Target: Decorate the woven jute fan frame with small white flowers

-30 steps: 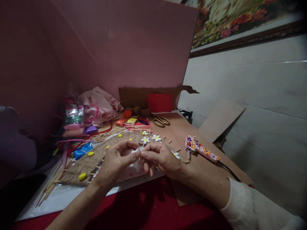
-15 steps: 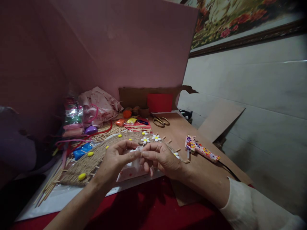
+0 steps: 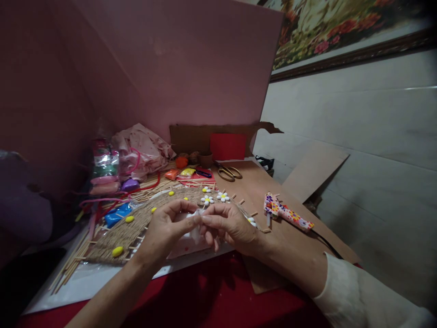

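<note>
Both hands up close at the middle of the table, fingertips meeting. Left hand [image 3: 164, 230] curled, thumb and forefinger pinched shut on a small clear plastic bag [image 3: 195, 232]; right hand [image 3: 229, 224] pinched on the same bag from the other side, remaining fingers folded loosely beneath. Bag hanging between the two grips, whitish and crumpled, with a few small red dots showing low on it; contents too small to tell. Directly behind the hands, a curved woven straw piece [image 3: 126, 230] lying flat on a white sheet [image 3: 85, 282], short wooden sticks poking out along its edge. On the weave, yellow oval beads [image 3: 117, 251] scattered about, and white flowers with yellow centres [image 3: 206, 199] near the far end, just beyond the fingertips. Off to the right, well apart from the hands, a flower-patterned glue gun [image 3: 287, 213] resting on brown cardboard [image 3: 259, 187], black cord trailing away. Farther back, gold-handled scissors [image 3: 228, 173] lying on the same cardboard. At the left rear, a heap of coloured clay packets [image 3: 105, 175] and a crumpled pink plastic bag [image 3: 143, 148], with a blue packet [image 3: 116, 216] nearer the weave. Red cloth [image 3: 211, 296] covering the table's near edge under the wrists. White sleeve [image 3: 362, 300] on the right forearm, left forearm bare.
</note>
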{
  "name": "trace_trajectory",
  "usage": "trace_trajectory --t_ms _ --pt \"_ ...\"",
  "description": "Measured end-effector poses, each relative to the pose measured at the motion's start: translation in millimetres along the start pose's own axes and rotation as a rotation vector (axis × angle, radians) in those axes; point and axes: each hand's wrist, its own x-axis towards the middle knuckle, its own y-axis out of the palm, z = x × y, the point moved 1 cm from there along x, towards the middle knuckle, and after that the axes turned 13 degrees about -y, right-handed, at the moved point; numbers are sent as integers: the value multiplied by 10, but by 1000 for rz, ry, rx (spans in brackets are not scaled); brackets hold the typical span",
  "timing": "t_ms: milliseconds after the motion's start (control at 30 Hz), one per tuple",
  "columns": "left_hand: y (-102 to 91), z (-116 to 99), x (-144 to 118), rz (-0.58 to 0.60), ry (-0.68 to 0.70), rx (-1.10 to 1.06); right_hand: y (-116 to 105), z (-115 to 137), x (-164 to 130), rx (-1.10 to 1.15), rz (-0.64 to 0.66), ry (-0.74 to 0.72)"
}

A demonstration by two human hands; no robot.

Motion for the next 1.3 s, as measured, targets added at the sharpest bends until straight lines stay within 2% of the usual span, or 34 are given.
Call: trace_trajectory --t_ms 300,600,667,833,900,933,1133,1300 --pt "0 -8 -16 -34 65 69 5 -1 2 6 -10 3" --pt "8 8 5 -15 40 97 -18 -39 0 10 -28 -26" --pt "1 25 11 -57 133 180 -9 -33 0 12 -35 -51" --pt "10 22 -24 -295 560 474 -6 -4 15 24 -133 -137" --pt "29 15 -43 -337 633 549 -17 -1 23 20 -185 -169" --pt "40 13 -50 -322 644 571 -22 -2 25 14 -200 -178" --pt "85 44 -61 -120 486 515 -37 -21 9 -65 -209 -163" --pt "84 80 -70 -100 397 529 -8 -8 -24 -223 -193 -198"
